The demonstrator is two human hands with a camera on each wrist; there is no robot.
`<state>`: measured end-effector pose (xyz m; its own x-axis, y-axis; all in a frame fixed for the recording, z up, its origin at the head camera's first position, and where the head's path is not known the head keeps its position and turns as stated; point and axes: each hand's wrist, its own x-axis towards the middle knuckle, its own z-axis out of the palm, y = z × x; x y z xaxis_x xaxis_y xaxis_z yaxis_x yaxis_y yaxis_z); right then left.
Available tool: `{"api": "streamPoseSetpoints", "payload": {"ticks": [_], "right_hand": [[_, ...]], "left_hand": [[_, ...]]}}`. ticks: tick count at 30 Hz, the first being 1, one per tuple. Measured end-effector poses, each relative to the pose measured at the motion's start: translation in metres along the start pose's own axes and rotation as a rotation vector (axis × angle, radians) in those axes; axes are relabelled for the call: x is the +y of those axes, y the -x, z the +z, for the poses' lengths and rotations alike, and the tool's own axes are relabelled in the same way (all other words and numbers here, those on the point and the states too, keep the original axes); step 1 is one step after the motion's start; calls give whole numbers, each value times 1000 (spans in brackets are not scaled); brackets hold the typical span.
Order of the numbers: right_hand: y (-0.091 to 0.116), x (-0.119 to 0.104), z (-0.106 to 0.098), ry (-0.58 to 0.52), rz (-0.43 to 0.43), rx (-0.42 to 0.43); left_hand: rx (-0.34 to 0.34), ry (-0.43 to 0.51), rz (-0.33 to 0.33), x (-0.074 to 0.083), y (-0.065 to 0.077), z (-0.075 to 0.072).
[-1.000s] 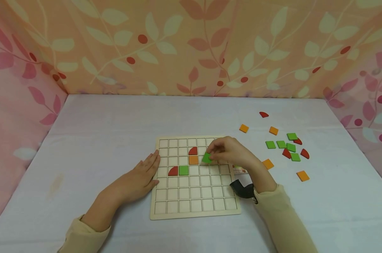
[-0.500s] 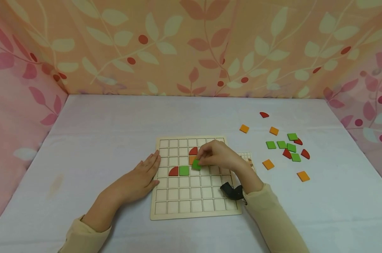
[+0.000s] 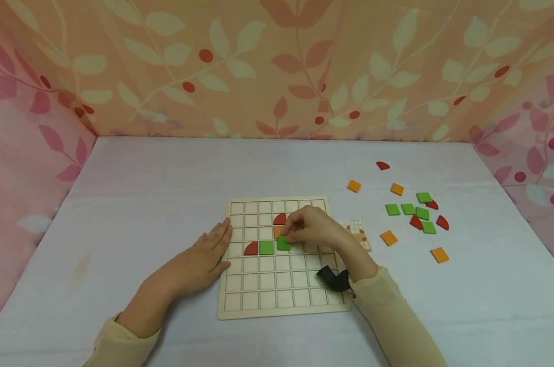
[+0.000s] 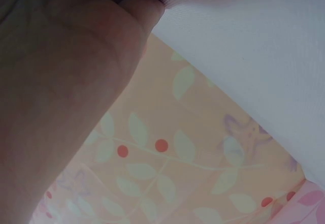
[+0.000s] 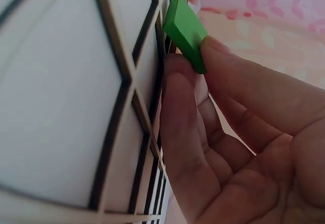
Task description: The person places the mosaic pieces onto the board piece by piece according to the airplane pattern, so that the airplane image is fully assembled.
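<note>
A pale wooden grid board [image 3: 286, 309] lies on the table. In its cells sit a red quarter-circle tile [image 3: 251, 248], a green square tile [image 3: 266, 247], another red quarter-circle [image 3: 280, 219] and a partly covered orange square [image 3: 278, 232]. My right hand [image 3: 314, 228] pinches a green square tile [image 5: 185, 28] between thumb and finger, tilted close over the cell right of the placed green square. My left hand [image 3: 208, 251] rests flat with fingertips on the board's left edge; in the left wrist view the hand [image 4: 96, 36] is dim and its fingertips are hidden.
Loose green squares [image 3: 408, 209], orange squares [image 3: 439, 255] and red quarter-circles [image 3: 442, 223] lie scattered to the right. A printed pattern card [image 3: 361, 237] lies beside the board, partly behind the right arm. A black wrist camera [image 3: 334, 279] hangs over the board's right side. Floral curtains surround the table.
My right hand has moved left and slightly toward me across the board with the green square tile, uncovering more of the card. The left hand has stayed in place.
</note>
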<state>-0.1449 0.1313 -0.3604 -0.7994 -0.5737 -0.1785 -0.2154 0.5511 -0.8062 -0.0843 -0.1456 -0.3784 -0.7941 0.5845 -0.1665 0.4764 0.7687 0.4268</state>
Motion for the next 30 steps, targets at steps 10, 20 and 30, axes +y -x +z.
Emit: {"api": "streamPoseSetpoints", "payload": {"ticks": [10, 20, 30], "right_hand": [[0, -2, 3, 18, 24, 15], [0, -2, 5, 37, 50, 15], [0, -2, 5, 60, 48, 20]], "left_hand": [[-1, 6, -4, 1, 1, -1], [-1, 2, 5, 2, 1, -2], [5, 0, 9, 1, 2, -1]]}}
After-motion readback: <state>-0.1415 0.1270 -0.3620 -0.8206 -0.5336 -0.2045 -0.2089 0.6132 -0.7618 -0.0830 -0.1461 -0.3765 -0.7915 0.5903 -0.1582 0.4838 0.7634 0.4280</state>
